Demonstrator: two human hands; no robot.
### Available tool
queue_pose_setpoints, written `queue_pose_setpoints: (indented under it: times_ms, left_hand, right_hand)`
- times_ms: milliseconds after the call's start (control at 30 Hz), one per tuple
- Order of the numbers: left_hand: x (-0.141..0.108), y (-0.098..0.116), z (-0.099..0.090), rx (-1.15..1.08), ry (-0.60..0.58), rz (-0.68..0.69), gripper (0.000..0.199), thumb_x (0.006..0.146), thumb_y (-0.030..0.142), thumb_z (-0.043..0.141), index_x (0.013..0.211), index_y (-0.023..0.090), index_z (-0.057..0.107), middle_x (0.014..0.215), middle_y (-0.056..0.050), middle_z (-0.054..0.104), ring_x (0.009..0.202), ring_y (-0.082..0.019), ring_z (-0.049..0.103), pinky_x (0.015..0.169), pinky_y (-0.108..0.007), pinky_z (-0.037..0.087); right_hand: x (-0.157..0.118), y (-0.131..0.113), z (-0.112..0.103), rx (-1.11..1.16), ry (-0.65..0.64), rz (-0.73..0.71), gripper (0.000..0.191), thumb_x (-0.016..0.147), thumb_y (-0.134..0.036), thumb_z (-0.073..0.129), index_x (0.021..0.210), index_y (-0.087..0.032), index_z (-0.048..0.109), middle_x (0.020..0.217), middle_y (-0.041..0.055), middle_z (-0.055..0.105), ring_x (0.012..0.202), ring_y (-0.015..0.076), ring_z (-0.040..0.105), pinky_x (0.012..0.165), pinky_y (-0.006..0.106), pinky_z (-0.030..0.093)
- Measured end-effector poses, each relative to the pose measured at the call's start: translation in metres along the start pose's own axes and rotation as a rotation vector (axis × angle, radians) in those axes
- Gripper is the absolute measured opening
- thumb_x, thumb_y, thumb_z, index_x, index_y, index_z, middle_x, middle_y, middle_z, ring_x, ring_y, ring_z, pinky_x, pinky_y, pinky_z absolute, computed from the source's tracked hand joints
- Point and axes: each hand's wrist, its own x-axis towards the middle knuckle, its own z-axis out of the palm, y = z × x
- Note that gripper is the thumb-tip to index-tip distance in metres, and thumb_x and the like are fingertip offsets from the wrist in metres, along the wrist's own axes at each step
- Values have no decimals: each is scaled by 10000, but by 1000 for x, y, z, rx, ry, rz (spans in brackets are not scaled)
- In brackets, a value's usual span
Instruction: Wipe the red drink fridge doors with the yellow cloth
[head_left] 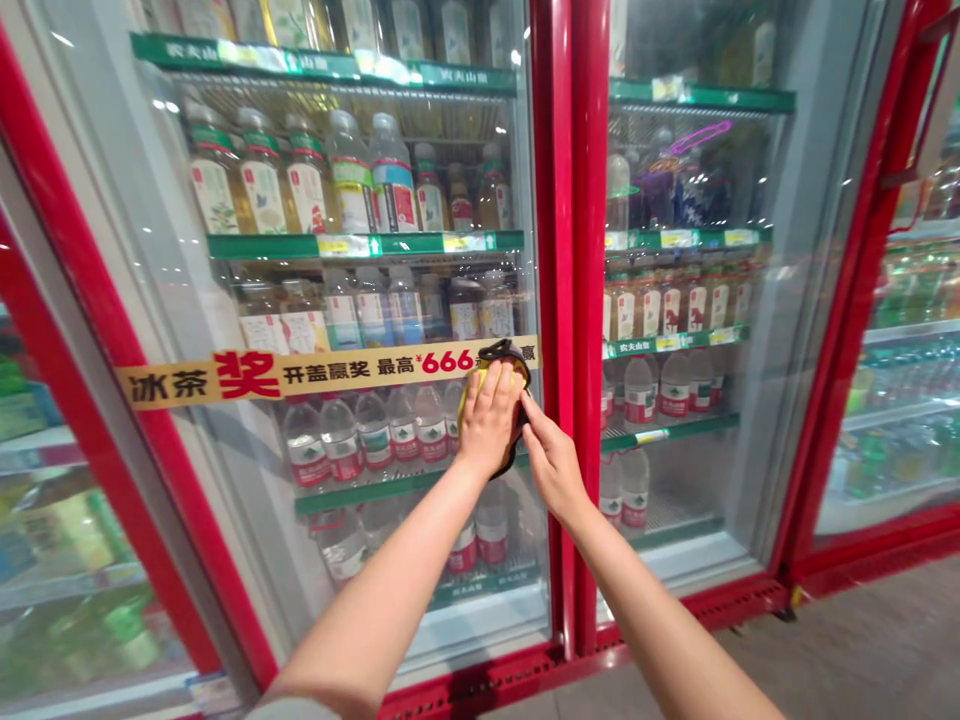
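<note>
Yellow cloth point(519, 370) with black edging, pressed against a glass cooler door point(450, 640), over the right end of an iced-tea promotional strip point(330, 373). Left hand point(489, 412) laid flat on top, fingers straight and together; right hand point(555, 460) just beside and lower, fingertips at the dark edge, perhaps pinching, though too blurred to be sure. Could catch the strip's end and crease or peel it, with sideways rubbing as the cause. Could also bunch up or slide off the smooth glass, given uneven palm pressure. Possible knuckle knock against the red door frame point(553, 300), close on the right, from too wide a sweep. Behind the glass, bottled teas point(262, 190) higher up and red-labelled water bottles point(375, 445) below. Farther right, a second glass door point(750, 520) and grey floor point(862, 620).
</note>
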Motion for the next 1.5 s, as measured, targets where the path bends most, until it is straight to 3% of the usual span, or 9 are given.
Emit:
queue_pose_setpoints:
  times_ms: [200,333,467,700,900,1000,1133,1367,1500]
  left_hand:
    - [-9,7,8,-54,-66,254,579,967,227,525,1539,258,439,1518,-36,569,1522,-196,359,1330,-443,133]
    - [26,-8,-8,-29,-44,117,706,926,269,606,1581,171,361,1595,-117,464,1555,-273,284,1325,-520,116]
    - [18,-9,-19,-11,-29,-38,755,891,246,647,1584,175,355,1580,-154,474,1509,-295,381,1312,-569,143]
    - [8,-19,-16,-22,-47,105,568,930,246,595,1491,218,508,1470,-92,599,1497,-272,407,1302,-516,221]
    - [-34,-41,-35,97,2,-252,750,881,382,711,1557,225,427,1530,-153,537,1455,-325,454,1273,-531,256]
    - [-46,-36,-34,91,-117,-112,797,809,374,791,1531,252,475,1467,-119,600,1459,-336,447,1284,-547,237]
    - [-16,-42,-38,55,-149,113,765,845,375,754,1539,251,457,1513,-65,561,1516,-327,361,1300,-542,208]
    - [-33,-59,-52,130,-74,-224,752,862,407,740,1538,233,460,1513,-138,553,1455,-334,448,1288,-555,219]
    - [-51,-50,-46,71,-180,40,805,782,378,822,1510,267,497,1467,-80,601,1500,-334,386,1299,-562,198]
  right_hand:
    - [9,13,-31,-225,88,-173,557,982,-93,409,1493,-275,534,1464,111,609,1388,230,554,1156,479,492]
    - [36,27,-38,-346,93,-271,689,921,6,367,1529,-300,473,1532,104,540,1484,224,424,1199,553,425]
    - [51,33,-30,-351,66,-318,764,904,50,327,1571,-318,393,1593,91,462,1529,217,325,1224,579,370]
    - [58,37,-1,-272,56,-332,774,936,28,321,1622,-326,266,1650,73,365,1523,201,337,1227,474,395]
    - [59,53,13,-342,22,-377,795,897,60,362,1598,-315,339,1584,60,480,1510,198,365,1228,482,405]
    - [58,55,14,-365,23,-388,741,907,47,384,1568,-286,405,1586,76,474,1524,210,334,1229,491,401]
    - [57,51,9,-440,-7,-405,709,900,47,382,1556,-218,427,1580,122,474,1532,221,315,1220,494,409]
    - [48,46,17,-613,-40,-359,693,928,-9,403,1587,-220,370,1647,123,359,1569,238,225,1206,479,406]
    - [38,44,44,-647,59,-236,735,963,-104,420,1648,-212,176,1703,145,184,1592,287,127,1224,570,321]
